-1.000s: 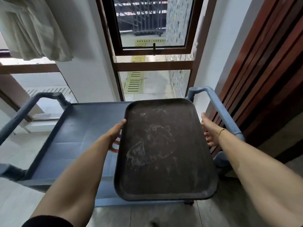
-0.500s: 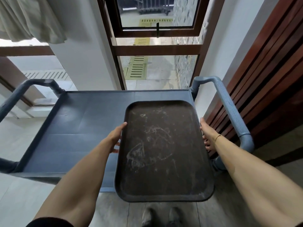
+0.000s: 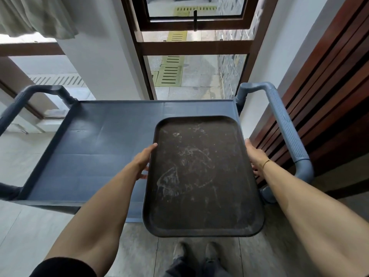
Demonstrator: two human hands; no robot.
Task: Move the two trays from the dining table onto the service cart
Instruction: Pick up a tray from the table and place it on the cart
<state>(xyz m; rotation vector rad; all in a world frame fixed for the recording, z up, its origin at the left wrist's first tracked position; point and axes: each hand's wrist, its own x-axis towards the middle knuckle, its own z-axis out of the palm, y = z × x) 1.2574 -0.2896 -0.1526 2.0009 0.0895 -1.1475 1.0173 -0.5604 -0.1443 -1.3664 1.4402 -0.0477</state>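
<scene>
You hold a dark brown serving tray [image 3: 201,176] by its long edges: your left hand [image 3: 142,161] grips the left rim with fingers curled beneath, and your right hand [image 3: 254,156] clasps the right rim. The tray sits over the right part of the blue service cart [image 3: 95,148], near its ribbed right handle [image 3: 287,128], its near end overhanging the cart's front edge above your shoes [image 3: 196,251].
</scene>
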